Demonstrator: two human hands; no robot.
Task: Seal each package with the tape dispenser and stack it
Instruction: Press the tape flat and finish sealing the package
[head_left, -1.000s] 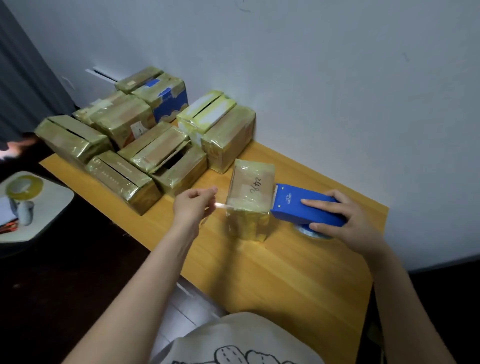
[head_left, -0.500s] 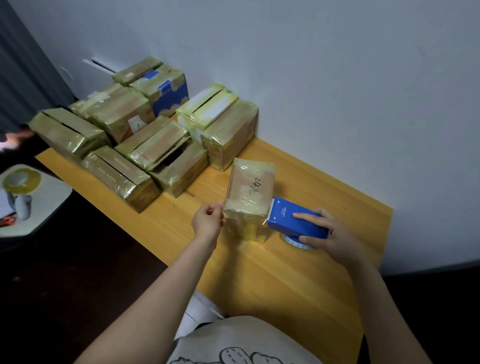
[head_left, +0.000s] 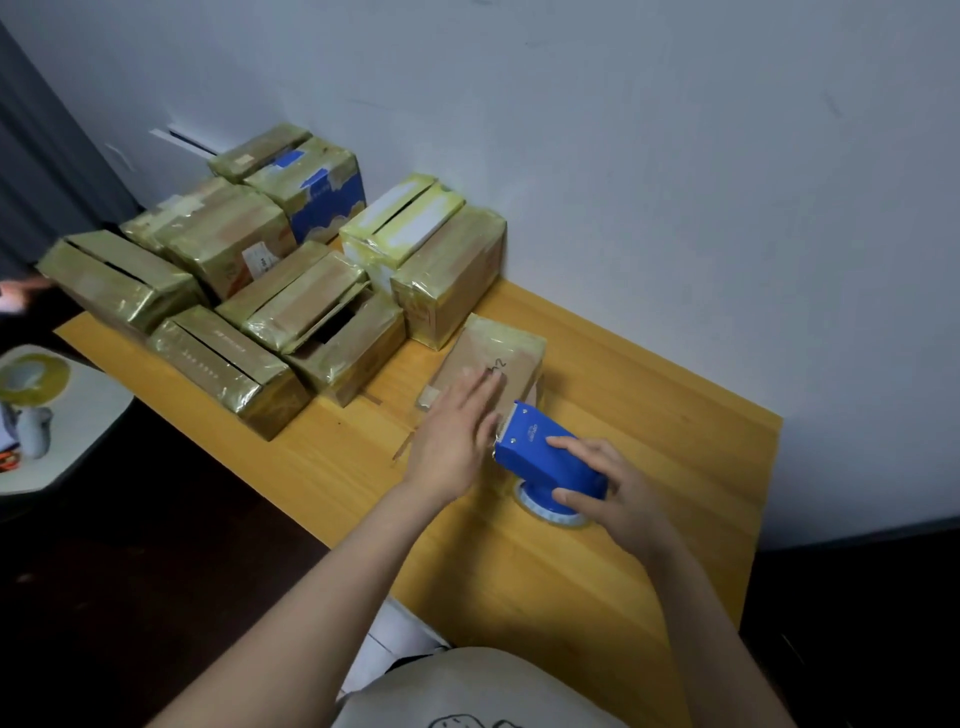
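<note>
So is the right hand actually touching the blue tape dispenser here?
Touching. The head view shows the right hand gripping the tape dispenser, fingers over its top, thumb on its near side.

wooden table (head_left: 545, 597) with taped boxes (head_left: 228, 364), one package (head_left: 498, 353), perhaps the tape dispenser (head_left: 545, 457)

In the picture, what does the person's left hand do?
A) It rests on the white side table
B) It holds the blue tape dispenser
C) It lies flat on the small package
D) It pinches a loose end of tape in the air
C: the left hand lies with straight fingers on top of the small package, while the right hand grips the blue tape dispenser.
</note>
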